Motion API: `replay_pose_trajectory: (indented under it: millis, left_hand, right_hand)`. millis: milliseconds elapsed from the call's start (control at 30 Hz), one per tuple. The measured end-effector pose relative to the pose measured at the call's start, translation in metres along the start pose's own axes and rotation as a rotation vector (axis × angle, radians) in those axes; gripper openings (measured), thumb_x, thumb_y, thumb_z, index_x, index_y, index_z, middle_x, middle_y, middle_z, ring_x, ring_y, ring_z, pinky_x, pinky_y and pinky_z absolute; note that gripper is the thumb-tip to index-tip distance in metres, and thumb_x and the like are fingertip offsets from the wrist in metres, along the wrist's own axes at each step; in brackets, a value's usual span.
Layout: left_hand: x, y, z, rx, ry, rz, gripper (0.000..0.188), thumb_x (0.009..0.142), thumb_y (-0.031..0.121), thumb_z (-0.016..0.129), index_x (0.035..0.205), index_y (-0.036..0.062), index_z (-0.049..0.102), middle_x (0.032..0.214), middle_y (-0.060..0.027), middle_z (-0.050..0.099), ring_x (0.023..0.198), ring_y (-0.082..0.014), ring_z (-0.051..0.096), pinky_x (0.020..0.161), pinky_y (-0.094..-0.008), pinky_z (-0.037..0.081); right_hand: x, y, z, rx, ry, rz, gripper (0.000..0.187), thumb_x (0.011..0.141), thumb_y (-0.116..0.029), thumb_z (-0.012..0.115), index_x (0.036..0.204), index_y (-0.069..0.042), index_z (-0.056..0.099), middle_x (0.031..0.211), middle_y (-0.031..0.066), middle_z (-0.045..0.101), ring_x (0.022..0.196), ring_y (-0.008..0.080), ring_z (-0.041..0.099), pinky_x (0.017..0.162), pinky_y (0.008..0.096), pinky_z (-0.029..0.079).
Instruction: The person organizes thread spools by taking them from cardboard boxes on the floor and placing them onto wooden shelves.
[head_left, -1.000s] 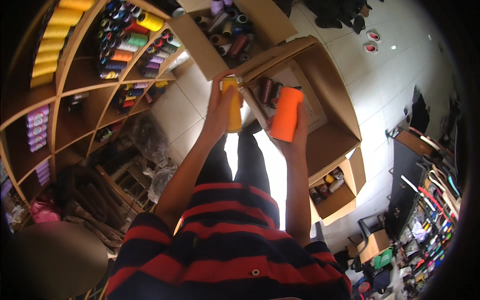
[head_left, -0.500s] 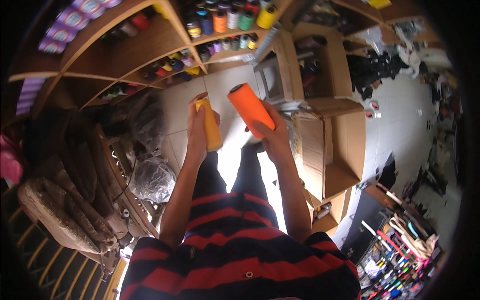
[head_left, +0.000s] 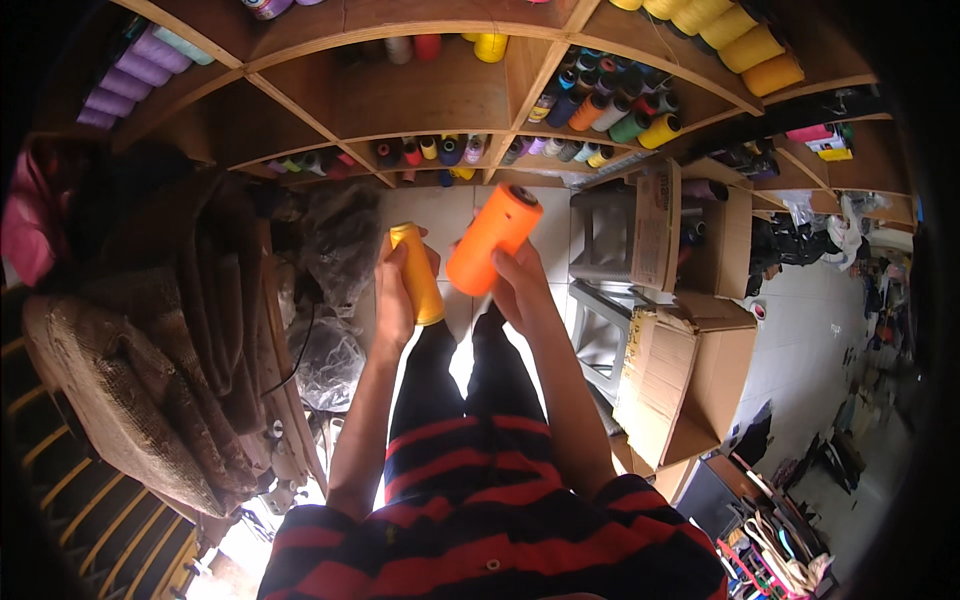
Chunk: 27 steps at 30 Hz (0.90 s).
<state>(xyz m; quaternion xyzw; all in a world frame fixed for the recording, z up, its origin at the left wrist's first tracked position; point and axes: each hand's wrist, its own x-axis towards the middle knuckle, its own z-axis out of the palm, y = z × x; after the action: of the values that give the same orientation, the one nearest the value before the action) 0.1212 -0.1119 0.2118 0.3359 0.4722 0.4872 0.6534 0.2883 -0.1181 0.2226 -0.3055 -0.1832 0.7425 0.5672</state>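
Observation:
My left hand (head_left: 394, 290) is closed around a yellow thread spool (head_left: 420, 275), held nearly upright with its top leaning a little left. In my right hand (head_left: 522, 284) is a larger orange thread spool (head_left: 495, 240), its dark core end tilted up and to the right. My right thumb lies along the orange spool's side; the other fingers are mostly hidden behind it. The two spools are close together in front of me, a small gap between them, above the pale tiled floor (head_left: 455, 215).
Wooden shelves (head_left: 420, 95) with many coloured thread spools (head_left: 605, 105) stand ahead. On the right are a grey stool (head_left: 597, 325) and open cardboard boxes (head_left: 665, 375). Brown cloth (head_left: 130, 390) is piled at left, beside clear plastic bags (head_left: 325, 360).
The view has turned, showing more of the shelves. The orange spool has swung from leaning left to leaning right. The yellow spool stays in my left hand.

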Motion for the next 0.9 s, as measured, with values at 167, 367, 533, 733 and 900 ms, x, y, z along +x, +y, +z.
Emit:
replay_pose_trajectory:
  millis: [167, 367, 533, 733, 900]
  left_hand:
    - [0.042, -0.005, 0.003, 0.105, 0.119, 0.048, 0.039, 0.098, 0.034, 0.039, 0.120, 0.0031, 0.050, 0.081, -0.0051, 0.056, 0.072, -0.0108, 0.051, 0.065, -0.0243, 0.042]
    - [0.100, -0.043, -0.019, 0.131, 0.107, 0.146, 0.037, 0.100, 0.033, 0.041, 0.116, 0.0024, 0.053, 0.087, -0.0066, 0.059, 0.082, -0.0138, 0.055, 0.077, -0.0279, 0.043]
    - [0.117, -0.071, -0.047, 0.161, 0.076, 0.120, 0.033, 0.100, 0.029, 0.045, 0.116, 0.0015, 0.052, 0.092, -0.0087, 0.061, 0.091, -0.0153, 0.058, 0.083, -0.0293, 0.044]
    - [0.111, -0.084, -0.074, 0.179, 0.001, 0.074, 0.038, 0.100, 0.027, 0.044, 0.128, 0.0018, 0.048, 0.096, -0.0085, 0.060, 0.092, -0.0146, 0.058, 0.083, -0.0286, 0.045]
    - [0.108, -0.080, -0.085, 0.175, -0.029, 0.050, 0.041, 0.100, 0.027, 0.043, 0.132, 0.0015, 0.047, 0.094, -0.0075, 0.060, 0.090, -0.0136, 0.057, 0.084, -0.0288, 0.044]
  right_hand:
    - [0.077, -0.005, -0.026, -0.574, 0.106, -0.254, 0.046, 0.082, -0.014, 0.072, 0.121, -0.003, 0.052, 0.110, 0.0062, 0.059, 0.105, 0.0150, 0.056, 0.088, 0.0322, 0.046]
    - [0.216, 0.011, -0.069, -0.888, 0.187, -0.538, 0.056, 0.080, -0.005, 0.072, 0.130, -0.003, 0.047, 0.116, 0.0083, 0.060, 0.110, 0.0185, 0.057, 0.089, 0.0331, 0.050]
    - [0.331, 0.009, -0.080, -1.349, 0.523, -0.862, 0.039, 0.072, -0.022, 0.076, 0.103, -0.003, 0.064, 0.089, 0.0176, 0.068, 0.087, 0.0325, 0.066, 0.077, 0.0410, 0.053]
    - [0.414, 0.002, -0.089, -1.246, 0.506, -0.855, 0.031, 0.075, -0.004, 0.070, 0.105, -0.006, 0.064, 0.089, 0.0086, 0.066, 0.079, 0.0162, 0.062, 0.065, 0.0325, 0.052]
    - [0.430, 0.003, -0.080, -1.607, 0.641, -0.733, 0.043, 0.069, -0.029, 0.080, 0.101, -0.004, 0.066, 0.091, 0.0191, 0.068, 0.090, 0.0356, 0.065, 0.081, 0.0414, 0.051]
